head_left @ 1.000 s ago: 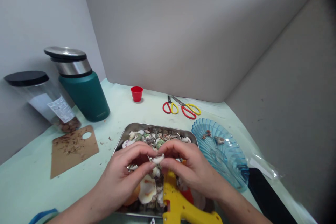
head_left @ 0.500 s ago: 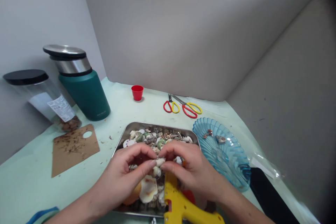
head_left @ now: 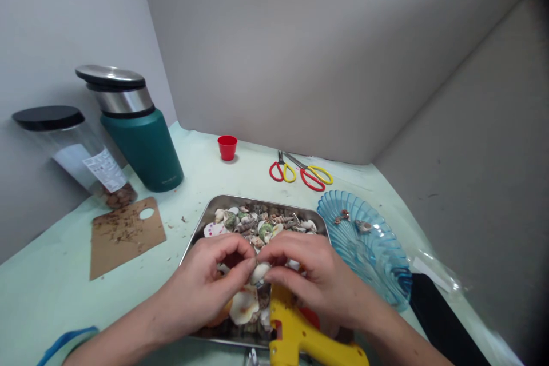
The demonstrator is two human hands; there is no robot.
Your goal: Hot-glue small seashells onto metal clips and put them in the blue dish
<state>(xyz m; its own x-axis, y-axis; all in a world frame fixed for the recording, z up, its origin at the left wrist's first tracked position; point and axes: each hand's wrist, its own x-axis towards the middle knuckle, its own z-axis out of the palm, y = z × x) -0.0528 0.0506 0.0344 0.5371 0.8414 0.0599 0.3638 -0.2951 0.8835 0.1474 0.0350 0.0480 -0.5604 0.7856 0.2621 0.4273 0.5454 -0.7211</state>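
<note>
Above a metal tray [head_left: 205,214] of shells, my left hand [head_left: 218,269] and my right hand [head_left: 302,263] meet fingertip to fingertip. Between them is a small white seashell [head_left: 259,272], pinched by thumb and forefinger from both sides. Fingertips cover its ends. Under my right hand rests a yellow hot glue gun [head_left: 309,340] with its front end over the tray. Mixed shells fill the tray, among them a larger white and orange shell [head_left: 244,305] below my fingers.
On the right stands a blue scalloped plate [head_left: 380,257] with a few small shell pieces. Behind are a red cup [head_left: 227,148] and two pairs of scissors [head_left: 315,179]. At left are a green bottle [head_left: 146,151], a black-lidded jar [head_left: 92,154] and a cardboard piece [head_left: 124,240] with brown crumbs.
The white shell has turned between my fingers and now shows a rounder side. Both hands stay close together over the tray. The view has shifted slightly.
</note>
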